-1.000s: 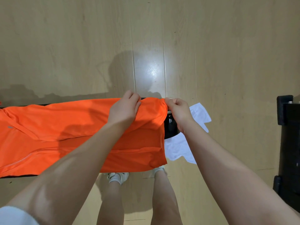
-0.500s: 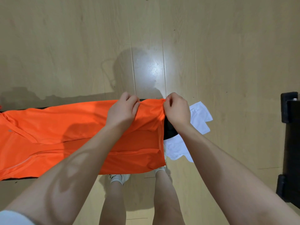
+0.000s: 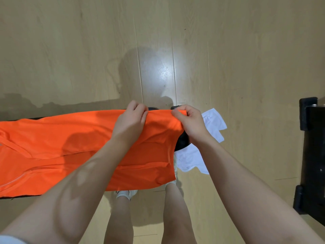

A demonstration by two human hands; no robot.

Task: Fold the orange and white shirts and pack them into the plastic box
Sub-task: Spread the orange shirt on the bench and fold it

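The orange shirt lies spread lengthwise over a narrow black surface, running from the left edge of the view to the middle. My left hand pinches its far edge near the right end. My right hand pinches the far right corner of the same shirt. The white shirt lies crumpled just right of the orange one, partly hidden under my right forearm and hanging off the black surface. No plastic box is in view.
A pale wooden floor fills the far part of the view. A black piece of furniture stands at the right edge. My legs and white shoes show below the orange shirt.
My right hand has shifted along the far edge and lifted the orange shirt's right corner slightly; both hands sit a little higher. The shirt's right end has bunched inward.
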